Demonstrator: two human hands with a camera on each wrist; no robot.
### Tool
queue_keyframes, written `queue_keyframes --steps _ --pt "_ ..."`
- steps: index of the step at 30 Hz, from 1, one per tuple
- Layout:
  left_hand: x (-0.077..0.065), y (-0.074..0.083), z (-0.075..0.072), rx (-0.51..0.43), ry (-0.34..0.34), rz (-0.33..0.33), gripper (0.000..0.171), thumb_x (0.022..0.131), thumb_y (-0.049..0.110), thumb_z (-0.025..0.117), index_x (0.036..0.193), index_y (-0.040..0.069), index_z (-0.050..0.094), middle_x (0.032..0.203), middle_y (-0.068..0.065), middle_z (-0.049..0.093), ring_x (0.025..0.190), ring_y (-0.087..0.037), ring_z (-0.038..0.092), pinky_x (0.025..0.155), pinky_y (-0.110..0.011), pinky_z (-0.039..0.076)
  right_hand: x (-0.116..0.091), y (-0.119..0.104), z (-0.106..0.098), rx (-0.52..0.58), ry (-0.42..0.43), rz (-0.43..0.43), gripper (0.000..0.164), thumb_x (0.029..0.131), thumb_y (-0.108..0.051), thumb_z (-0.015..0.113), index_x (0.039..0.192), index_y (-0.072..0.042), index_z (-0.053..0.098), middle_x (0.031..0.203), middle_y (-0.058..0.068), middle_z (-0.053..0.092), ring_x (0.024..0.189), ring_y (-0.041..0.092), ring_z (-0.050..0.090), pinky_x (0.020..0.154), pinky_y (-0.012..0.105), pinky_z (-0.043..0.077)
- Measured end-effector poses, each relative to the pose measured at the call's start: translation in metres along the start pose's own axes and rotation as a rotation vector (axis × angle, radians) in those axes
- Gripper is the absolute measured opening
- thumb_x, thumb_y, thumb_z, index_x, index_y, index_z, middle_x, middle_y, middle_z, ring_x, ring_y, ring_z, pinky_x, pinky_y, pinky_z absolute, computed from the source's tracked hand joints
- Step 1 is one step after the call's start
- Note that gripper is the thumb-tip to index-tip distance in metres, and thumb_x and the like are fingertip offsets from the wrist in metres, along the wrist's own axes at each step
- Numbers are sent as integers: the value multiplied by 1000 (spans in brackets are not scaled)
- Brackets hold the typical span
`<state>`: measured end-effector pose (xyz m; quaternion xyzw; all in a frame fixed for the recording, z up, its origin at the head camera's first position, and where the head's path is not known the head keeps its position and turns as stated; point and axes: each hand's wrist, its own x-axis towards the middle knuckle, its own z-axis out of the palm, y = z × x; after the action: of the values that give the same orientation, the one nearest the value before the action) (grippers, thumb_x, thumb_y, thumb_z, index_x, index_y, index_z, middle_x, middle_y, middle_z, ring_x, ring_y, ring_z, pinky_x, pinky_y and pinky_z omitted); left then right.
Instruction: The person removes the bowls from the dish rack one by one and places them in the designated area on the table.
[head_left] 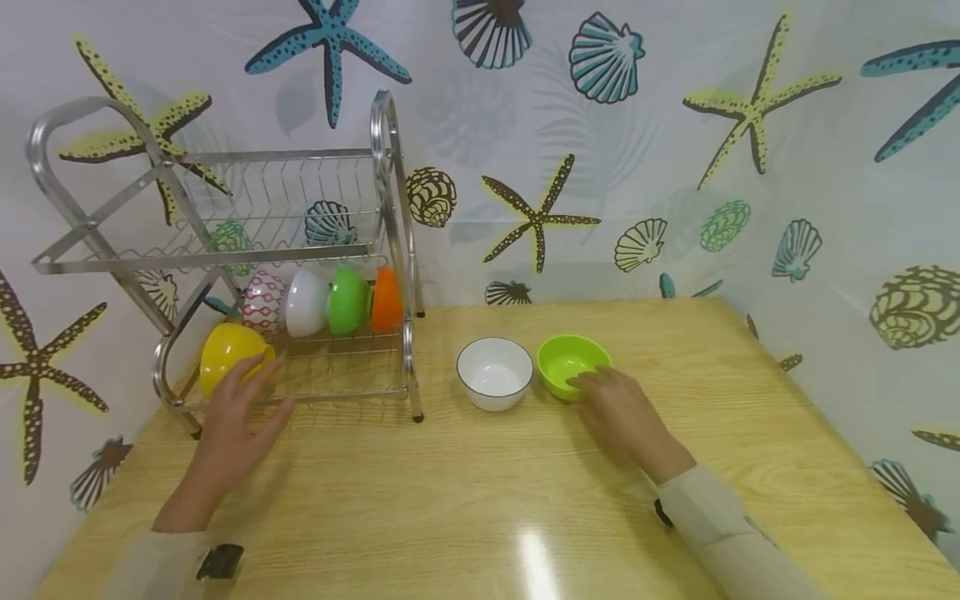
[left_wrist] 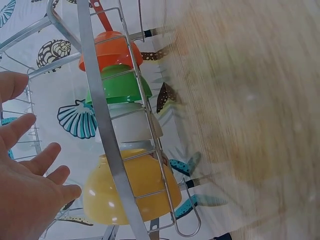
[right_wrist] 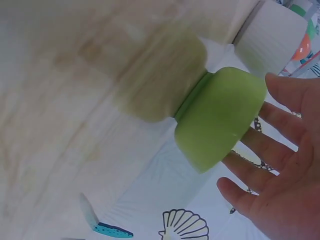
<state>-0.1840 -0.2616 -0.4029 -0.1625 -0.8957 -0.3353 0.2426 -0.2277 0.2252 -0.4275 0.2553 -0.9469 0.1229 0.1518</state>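
My left hand [head_left: 232, 429] hovers at the front left of a metal dish rack [head_left: 262, 255], beside a yellow bowl [head_left: 225, 350] on the lower tier. Its fingers are spread and relaxed; the left wrist view shows them apart from the yellow bowl [left_wrist: 125, 187]. On the table, my right hand [head_left: 626, 417] is at the right side of a lime green bowl [head_left: 562, 362]. In the right wrist view its fingers extend loosely to the rim of the lime green bowl [right_wrist: 220, 117]; whether they touch it is unclear. A white bowl with a dark rim [head_left: 495, 379] stands just left of it.
Behind the yellow bowl, a red-patterned bowl [head_left: 262, 304], a white bowl [head_left: 306, 304], a green bowl [head_left: 348, 302] and an orange bowl [head_left: 387, 302] stand on edge in the rack. A sea-patterned curtain [head_left: 465, 267] hangs around the wooden table [head_left: 420, 500].
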Motion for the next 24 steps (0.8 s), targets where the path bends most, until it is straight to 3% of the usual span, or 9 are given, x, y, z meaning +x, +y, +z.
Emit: queue_keyframes --steps 6,11,18,24 --pt "3 -2 -1 13 9 26 57 88 8 67 140 6 46 143 -27 33 128 -52 28 97 -74 25 -4 -9 -7 1 -13 3 41 85 -18 74 121 -3 63 121 17 63 114 37 56 97 53 46" --pt "15 -11 -2 37 50 67 55 83 3 68 134 -2 49 140 -28 35 127 -52 29 101 -70 24 -5 -16 -16 -23 -13 11 44 86 -21 73 125 -5 61 129 19 58 120 38 52 99 55 44" --pt "26 -19 -12 69 29 -48 54 89 10 63 137 -4 44 142 -30 31 129 -53 25 105 -72 19 -10 -28 -21 -46 22 -17 44 86 -22 73 125 -6 60 130 20 56 121 42 50 96 58 44" --pt "25 -23 -20 125 20 -138 59 93 14 58 146 3 35 152 -27 21 138 -51 12 105 -75 11 -18 -36 -27 -33 29 -35 48 86 -24 73 128 -7 58 134 20 53 124 43 48 97 59 44"
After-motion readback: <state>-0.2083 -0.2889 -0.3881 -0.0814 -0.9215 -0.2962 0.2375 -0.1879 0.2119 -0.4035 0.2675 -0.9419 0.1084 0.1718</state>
